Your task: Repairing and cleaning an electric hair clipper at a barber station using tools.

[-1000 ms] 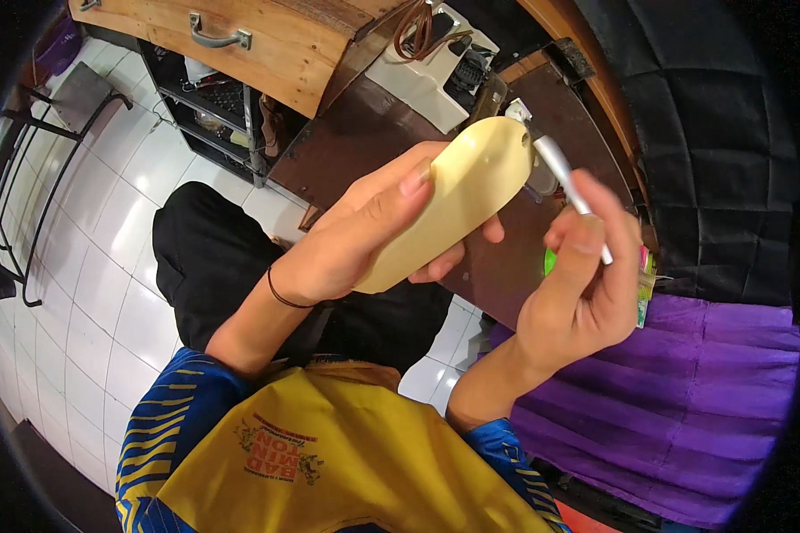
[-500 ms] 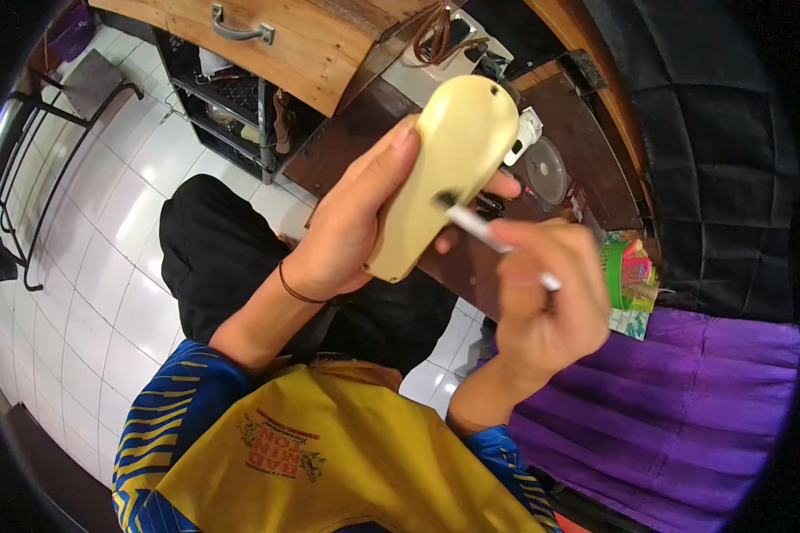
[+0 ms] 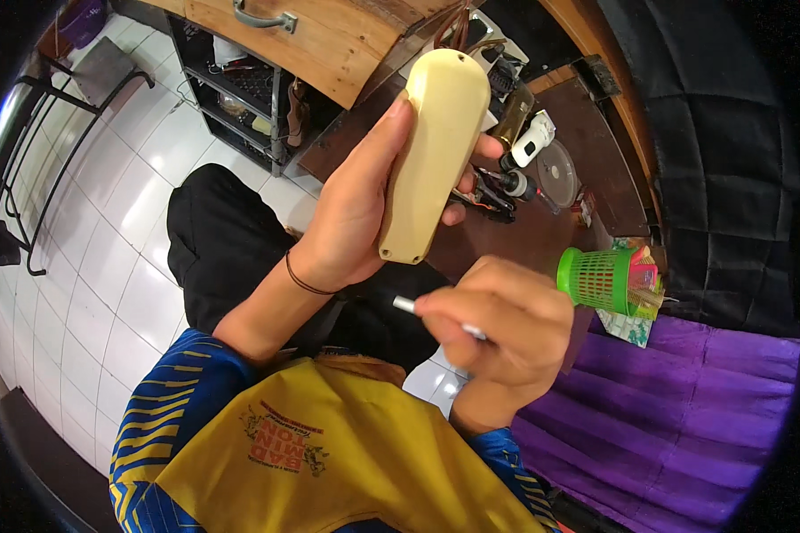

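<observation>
Left hand point(image 3: 356, 200): wrapped round a cream shell point(image 3: 436, 155), thumb along the near edge, fingertips showing past the far one; a thin dark band point(image 3: 293, 274) circles the wrist.
Cream shell: in the left hand's grasp, rising above it, top leaning slightly right; long, smooth, softly shiny and plastic-looking, with a broad rounded upper end, a narrower squared lower end and small holes near both.
Right hand point(image 3: 516, 324): below and to the right of the left hand, apart from the shell, pinching a slim stick point(image 3: 404, 304).
Slim stick: white and smooth, poking out left of the right hand's fingertips; the fingers cover part of it.
Counter point(image 3: 542, 233): flat and dark brown, beyond both hands.
Past the left fingertips: a white handheld device point(image 3: 535, 139), a clear round lid point(image 3: 557, 173) and a jumble of dark tools point(image 3: 489, 197).
Green basket point(image 3: 591, 277): slotted plastic, just beyond the right hand, holding colourful items.
In the way: the shell and left hand hide part of the counter.
Wooden drawer point(image 3: 320, 53): grained front, beyond the left hand.
Purple curtain point(image 3: 649, 391): pleated cloth, right of the right hand.
</observation>
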A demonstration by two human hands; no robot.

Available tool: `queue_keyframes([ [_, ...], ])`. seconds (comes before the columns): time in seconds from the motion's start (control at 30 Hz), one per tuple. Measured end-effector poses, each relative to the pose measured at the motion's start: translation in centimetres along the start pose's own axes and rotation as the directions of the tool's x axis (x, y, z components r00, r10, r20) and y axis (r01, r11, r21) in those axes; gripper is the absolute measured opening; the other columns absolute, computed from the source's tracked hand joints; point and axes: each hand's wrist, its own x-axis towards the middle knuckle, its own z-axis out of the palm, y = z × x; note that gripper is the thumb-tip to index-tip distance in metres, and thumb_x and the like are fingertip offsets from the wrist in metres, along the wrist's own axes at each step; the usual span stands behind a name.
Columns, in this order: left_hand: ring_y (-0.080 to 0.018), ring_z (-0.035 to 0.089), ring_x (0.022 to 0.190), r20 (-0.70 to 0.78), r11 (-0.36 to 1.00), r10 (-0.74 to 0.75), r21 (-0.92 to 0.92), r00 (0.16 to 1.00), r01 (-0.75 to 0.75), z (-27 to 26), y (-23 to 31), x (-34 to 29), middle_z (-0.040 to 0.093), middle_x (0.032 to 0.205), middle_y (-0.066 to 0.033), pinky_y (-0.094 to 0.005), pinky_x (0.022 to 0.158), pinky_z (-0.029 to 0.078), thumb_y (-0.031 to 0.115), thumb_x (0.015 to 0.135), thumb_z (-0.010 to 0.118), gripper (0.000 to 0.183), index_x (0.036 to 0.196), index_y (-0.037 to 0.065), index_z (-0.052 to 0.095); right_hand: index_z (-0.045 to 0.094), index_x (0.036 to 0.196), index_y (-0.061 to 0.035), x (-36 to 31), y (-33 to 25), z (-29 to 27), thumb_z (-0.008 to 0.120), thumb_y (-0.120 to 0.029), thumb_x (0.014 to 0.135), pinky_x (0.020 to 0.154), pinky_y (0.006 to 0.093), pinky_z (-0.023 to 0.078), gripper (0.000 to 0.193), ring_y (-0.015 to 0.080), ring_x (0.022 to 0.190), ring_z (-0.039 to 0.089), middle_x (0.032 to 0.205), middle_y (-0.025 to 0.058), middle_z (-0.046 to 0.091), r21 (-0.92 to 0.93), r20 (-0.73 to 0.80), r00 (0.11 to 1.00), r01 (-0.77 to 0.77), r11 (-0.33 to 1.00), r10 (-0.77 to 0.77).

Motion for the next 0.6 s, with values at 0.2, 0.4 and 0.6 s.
queue_keyframes([
  [0.2,-0.0113,0.057,0.085,0.103,0.997,-0.044,-0.063,0.994,0.051,-0.1,-0.4,-0.3,0.068,0.11,-0.008,-0.0249,0.068,0.05,0.057,0.107,0.022,0.064,0.137,0.008,0.051,0.073,0.108,0.0063,0.0,-0.1,-0.4,0.067,-0.01,0.094,0.059,0.0234,0.041,0.022,0.0127,0.066,0.055,0.086,0.0098,0.063,-0.326,-0.46,0.888,-0.187,0.927,0.017],
  [0.4,-0.0113,0.054,0.085,0.047,0.999,-0.035,0.019,0.998,0.035,0.2,-1.7,0.0,0.066,0.111,-0.0083,-0.025,0.068,0.048,0.054,0.107,0.027,0.059,0.145,0.011,0.043,0.075,0.096,-0.0003,-0.4,0.7,-0.3,0.07,-0.014,0.092,0.051,0.0285,0.045,0.015,0.0178,0.062,0.061,0.074,0.007,0.063,-0.181,-0.103,0.993,0.034,0.983,-0.054],
  [0.6,-0.0155,0.049,0.088,0.092,0.985,-0.074,-0.149,0.993,0.087,0.1,-1.4,-0.1,0.061,0.119,-0.014,-0.0253,0.068,0.043,0.051,0.108,0.028,0.058,0.149,0.013,0.039,0.075,0.095,0.0009,-1.0,0.6,-0.6,0.074,-0.016,0.086,0.053,0.0284,0.044,0.02,0.0174,0.061,0.059,0.076,0.0083,0.066,-0.023,-0.018,0.999,0.03,0.999,-0.031],
])
